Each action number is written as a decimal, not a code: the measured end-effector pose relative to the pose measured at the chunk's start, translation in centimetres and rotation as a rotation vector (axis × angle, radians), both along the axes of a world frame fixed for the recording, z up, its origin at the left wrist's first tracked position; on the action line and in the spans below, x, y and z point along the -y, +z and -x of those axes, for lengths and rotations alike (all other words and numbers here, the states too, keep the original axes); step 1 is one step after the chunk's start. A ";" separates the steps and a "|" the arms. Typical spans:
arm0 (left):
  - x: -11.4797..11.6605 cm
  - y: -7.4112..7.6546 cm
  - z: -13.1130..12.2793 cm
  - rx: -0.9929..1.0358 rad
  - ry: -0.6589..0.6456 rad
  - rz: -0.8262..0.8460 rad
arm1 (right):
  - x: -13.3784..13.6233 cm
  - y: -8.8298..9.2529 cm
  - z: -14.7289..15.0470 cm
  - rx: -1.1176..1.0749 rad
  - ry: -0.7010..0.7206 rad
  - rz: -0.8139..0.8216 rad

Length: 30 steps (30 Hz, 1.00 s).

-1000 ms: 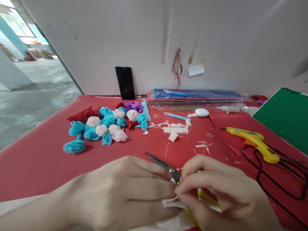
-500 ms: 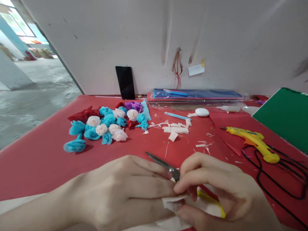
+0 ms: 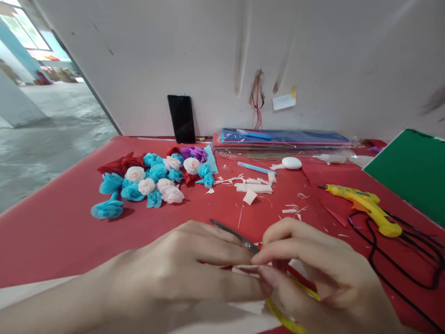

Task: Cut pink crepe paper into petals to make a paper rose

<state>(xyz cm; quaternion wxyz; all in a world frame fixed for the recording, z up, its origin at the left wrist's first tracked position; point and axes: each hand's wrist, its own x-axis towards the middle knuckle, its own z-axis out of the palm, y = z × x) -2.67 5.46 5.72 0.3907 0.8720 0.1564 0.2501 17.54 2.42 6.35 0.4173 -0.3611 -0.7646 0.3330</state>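
Observation:
Between my left hand [image 3: 181,269] and my right hand [image 3: 320,273] is a small pale paper piece [image 3: 246,268], pinched at the fingertips of both. My left fingers reach in from the side, nearly straight and close together. On the right, thumb and forefinger close on the paper's edge. Scissors [image 3: 231,233] lie just beyond and under the hands, blade pointing up and left. Their yellow handle [image 3: 283,317] shows partly beneath my right hand. A larger pale sheet [image 3: 208,320] lies below, mostly covered by my arms.
Paper flowers [image 3: 158,172] in blue, pink, red and purple cluster at left. Pale paper scraps [image 3: 253,188] litter the middle. A yellow glue gun [image 3: 365,204] with its black cord [image 3: 375,260] lies right, near a green board [image 3: 410,171]. A phone [image 3: 181,119] leans on the wall.
My left fingers have shifted and now reach further over beside the right thumb. The paper piece sits slightly higher and looks narrower. More of the yellow scissor handle shows below.

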 end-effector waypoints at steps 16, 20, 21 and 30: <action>1.2 -0.5 -0.4 -0.032 0.251 -0.086 | 0.7 -0.7 0.2 0.196 -0.123 -0.189; 1.3 -0.5 -0.6 -0.041 0.242 -0.023 | 0.5 -1.2 0.5 0.193 -0.141 -0.213; 1.3 -0.4 -0.6 -0.051 0.249 -0.012 | 0.4 -1.3 0.6 0.176 -0.152 -0.229; 1.7 -0.6 -0.5 -0.091 0.287 -0.017 | 0.5 -0.7 0.7 0.296 -0.189 -0.344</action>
